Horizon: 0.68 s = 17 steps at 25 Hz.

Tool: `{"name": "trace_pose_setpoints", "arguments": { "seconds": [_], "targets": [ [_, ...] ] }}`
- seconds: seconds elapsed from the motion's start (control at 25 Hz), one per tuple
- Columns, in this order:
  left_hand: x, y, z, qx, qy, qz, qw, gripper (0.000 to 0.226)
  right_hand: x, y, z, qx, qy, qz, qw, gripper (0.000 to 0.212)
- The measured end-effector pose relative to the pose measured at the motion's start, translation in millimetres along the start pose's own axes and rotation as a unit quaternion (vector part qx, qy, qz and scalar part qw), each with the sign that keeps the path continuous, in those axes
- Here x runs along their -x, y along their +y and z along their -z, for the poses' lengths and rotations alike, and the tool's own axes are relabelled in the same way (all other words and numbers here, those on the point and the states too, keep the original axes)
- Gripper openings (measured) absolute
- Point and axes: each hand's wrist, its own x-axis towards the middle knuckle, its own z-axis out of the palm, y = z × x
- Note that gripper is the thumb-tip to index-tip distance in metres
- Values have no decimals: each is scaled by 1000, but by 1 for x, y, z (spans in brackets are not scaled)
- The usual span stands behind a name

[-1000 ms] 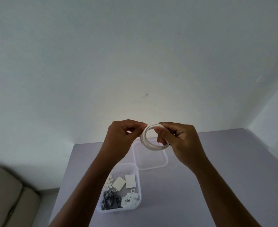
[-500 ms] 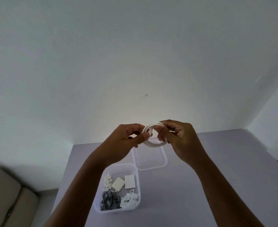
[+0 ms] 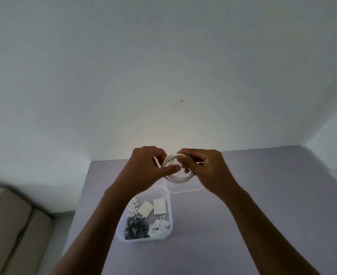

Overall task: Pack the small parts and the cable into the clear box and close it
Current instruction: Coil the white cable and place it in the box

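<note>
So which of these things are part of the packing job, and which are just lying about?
Job:
- white cable, held coiled by left hand and right hand
- clear box holding small parts
- clear lid

Not job:
- beige sofa

clear plastic box [image 3: 169, 205], matt table [image 3: 262, 215]
</note>
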Motion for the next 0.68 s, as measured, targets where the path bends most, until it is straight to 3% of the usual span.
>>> {"name": "trace_pose_setpoints", "arguments": {
  "seconds": [0.08, 0.28, 0.52, 0.68],
  "targets": [
    [2, -18, -8, -38, 23, 6, 999, 18, 1, 18, -18, -8, -12, -32, 999, 19],
    [9, -82, -40, -59, 14, 71, 996, 13, 0, 76, -74, -17, -90, -144, 985, 21],
    [31, -197, -103, -41, -29, 232, 971, 5, 18, 159, -159, 23, -174, -276, 945, 26],
    [42, -249, -142, -56, -82, 298, 950, 8, 25, 194, -201, 95, -232, -292, 923, 5]
  ]
}}
